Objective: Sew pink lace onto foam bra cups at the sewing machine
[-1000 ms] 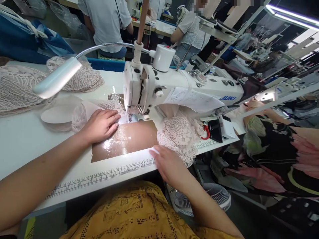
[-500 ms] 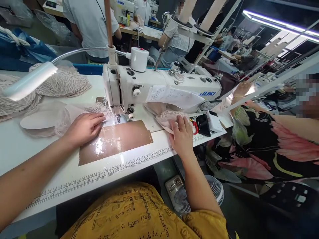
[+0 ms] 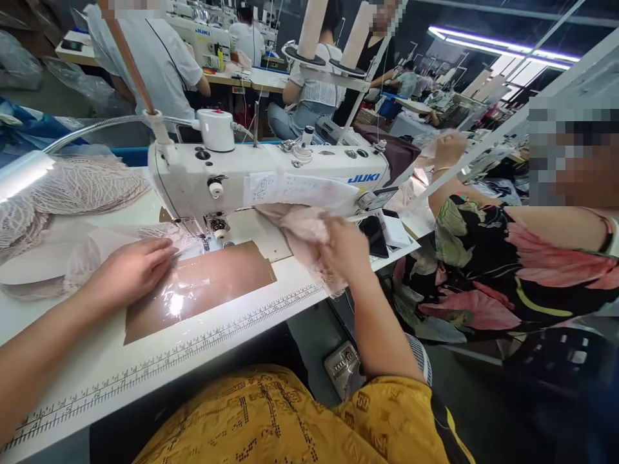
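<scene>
My left hand lies flat, fingers stretched out, touching pale pink lace fabric just left of the presser foot of a white sewing machine. More sheer fabric trails leftward over a smooth pale oval piece. To the right of the needle, my right hand is closed on a bunched pale pink mesh fabric, partly blurred by motion. The lacy edge of that fabric hangs below the hand over the table's front edge. My right fingertips are partly hidden by the cloth.
A brown taped sheet and a printed ruler strip run along the table front. Lace piles sit at the left under a lamp. A black phone lies at the right; beside it sits a co-worker in a floral top.
My right hand has gone from resting on the mesh fabric to gripping and lifting it in a bunch. My left hand stays beside the presser foot. The view has shifted.
</scene>
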A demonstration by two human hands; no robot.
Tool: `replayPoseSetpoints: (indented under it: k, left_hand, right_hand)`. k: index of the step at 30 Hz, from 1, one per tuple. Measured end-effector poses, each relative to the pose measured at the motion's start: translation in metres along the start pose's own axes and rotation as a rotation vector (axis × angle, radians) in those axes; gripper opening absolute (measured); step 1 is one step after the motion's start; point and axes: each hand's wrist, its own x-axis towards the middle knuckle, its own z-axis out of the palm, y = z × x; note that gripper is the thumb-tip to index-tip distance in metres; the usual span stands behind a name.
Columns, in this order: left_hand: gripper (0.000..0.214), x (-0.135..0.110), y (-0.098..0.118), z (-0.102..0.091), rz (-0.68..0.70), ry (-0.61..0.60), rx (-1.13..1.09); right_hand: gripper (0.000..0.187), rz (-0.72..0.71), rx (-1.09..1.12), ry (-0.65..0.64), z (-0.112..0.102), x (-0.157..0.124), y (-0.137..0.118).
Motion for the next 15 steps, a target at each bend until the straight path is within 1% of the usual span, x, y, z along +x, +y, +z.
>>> replayPoseSetpoints:
  k: [2, 3, 4, 5, 7, 8, 9, 11, 13, 15]
  left_hand:
    - [0.037, -0.004, 0.017, -0.003, 0.037, 0.067, 0.039]
    - [0.035, -0.005, 0.028, -0.004, 0.056, 0.087, 0.022]
    - [0.034, -0.006, 0.04, -0.006, 0.082, 0.112, -0.025]
    - [0.034, -0.007, 0.053, -0.007, 0.124, 0.106, -0.093]
    - [0.037, -0.002, 0.079, -0.009, 0.181, 0.085, -0.221]
    - [0.041, 0.002, 0.091, -0.01, 0.203, 0.055, -0.263]
    - [0.044, 0.009, 0.103, -0.01, 0.214, 0.035, -0.284]
    - [0.055, 0.028, 0.123, -0.009, 0.24, 0.019, -0.26]
    - [0.064, 0.05, 0.141, -0.007, 0.254, 0.031, -0.18]
    - [0.073, 0.072, 0.156, -0.005, 0.284, 0.019, -0.099]
  right_hand:
    - [0.05, -0.199, 0.14, -0.126, 0.009, -0.017, -0.009]
    - [0.047, -0.256, 0.226, -0.128, 0.015, -0.026, -0.012]
    - [0.046, -0.261, 0.298, -0.07, 0.021, -0.034, -0.012]
    - [0.044, -0.22, 0.335, 0.021, 0.027, -0.041, -0.01]
    - [0.044, -0.042, 0.316, 0.197, 0.037, -0.05, -0.004]
    - [0.047, 0.061, 0.272, 0.235, 0.041, -0.052, 0.0]
    - [0.05, 0.153, 0.226, 0.228, 0.044, -0.053, 0.005]
    - [0.06, 0.279, 0.17, 0.119, 0.049, -0.05, 0.012]
    - [0.063, 0.332, 0.167, -0.008, 0.053, -0.044, 0.016]
    - [0.055, 0.327, 0.203, -0.072, 0.056, -0.038, 0.014]
